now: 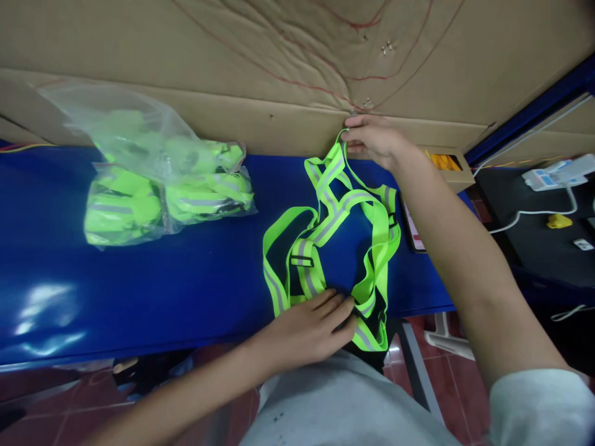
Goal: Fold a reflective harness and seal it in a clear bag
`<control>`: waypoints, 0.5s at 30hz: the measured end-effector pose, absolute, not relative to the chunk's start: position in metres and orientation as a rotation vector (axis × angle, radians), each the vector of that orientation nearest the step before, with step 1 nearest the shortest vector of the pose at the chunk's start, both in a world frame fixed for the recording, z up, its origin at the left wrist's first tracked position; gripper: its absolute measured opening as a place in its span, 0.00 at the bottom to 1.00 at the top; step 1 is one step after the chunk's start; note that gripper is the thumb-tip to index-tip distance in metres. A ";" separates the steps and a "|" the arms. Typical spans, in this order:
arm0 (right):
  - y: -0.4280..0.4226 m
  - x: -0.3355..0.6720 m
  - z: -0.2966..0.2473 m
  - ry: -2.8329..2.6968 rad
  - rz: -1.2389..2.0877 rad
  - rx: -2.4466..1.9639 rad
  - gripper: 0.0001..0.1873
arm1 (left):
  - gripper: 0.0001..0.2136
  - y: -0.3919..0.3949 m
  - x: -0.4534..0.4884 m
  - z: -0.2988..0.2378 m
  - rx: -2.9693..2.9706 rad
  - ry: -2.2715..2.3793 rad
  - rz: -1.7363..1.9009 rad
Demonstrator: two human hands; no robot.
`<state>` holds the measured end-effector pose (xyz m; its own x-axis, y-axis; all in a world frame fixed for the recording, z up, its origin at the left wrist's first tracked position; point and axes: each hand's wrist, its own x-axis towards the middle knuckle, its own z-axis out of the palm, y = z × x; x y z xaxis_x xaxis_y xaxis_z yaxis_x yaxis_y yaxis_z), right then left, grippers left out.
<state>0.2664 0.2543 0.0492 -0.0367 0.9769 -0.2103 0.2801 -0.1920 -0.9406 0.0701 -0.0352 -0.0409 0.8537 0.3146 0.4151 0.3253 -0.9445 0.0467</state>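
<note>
I can see a cardboard box (458, 179) at the counter's (195, 291) back right corner, plus a phone (415, 236) kinda near the right edge.

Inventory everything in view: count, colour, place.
Reflective harness: one, green, centre
Clear bags: at least two, green contents, left
Table: one, blue, beneath
Cardboard wall: one, brown, rear
Wires: several, red, on cardboard
Box: one, brown, right back
Phone: one, pinkish screen, beside forearm
Power strip: one, white, right
Lump: one, yellow, right
Floor tiles: several, red, below
Shirt: one, pale, bottom
Left hand: one, bare, harness's near side
Right hand: one, bare, harness's far end
</note>
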 end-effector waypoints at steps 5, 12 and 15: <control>0.264 0.270 0.041 -1.533 0.917 -1.558 0.08 | 0.11 -0.033 0.071 -0.038 -2.970 -0.510 -0.616; 0.269 0.286 0.036 -1.886 0.405 -1.605 0.11 | 0.13 -0.053 0.076 -0.035 -2.901 -0.673 -0.479; 0.260 0.283 0.028 -2.021 0.589 -1.692 0.28 | 0.12 -0.057 0.076 -0.035 -2.871 -0.727 -0.478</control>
<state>0.2833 0.2598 0.0280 -0.1566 0.9859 0.0593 0.7997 0.1618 -0.5781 0.0763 -0.0570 -0.0355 0.8324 0.4393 0.3379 0.4842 -0.8730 -0.0579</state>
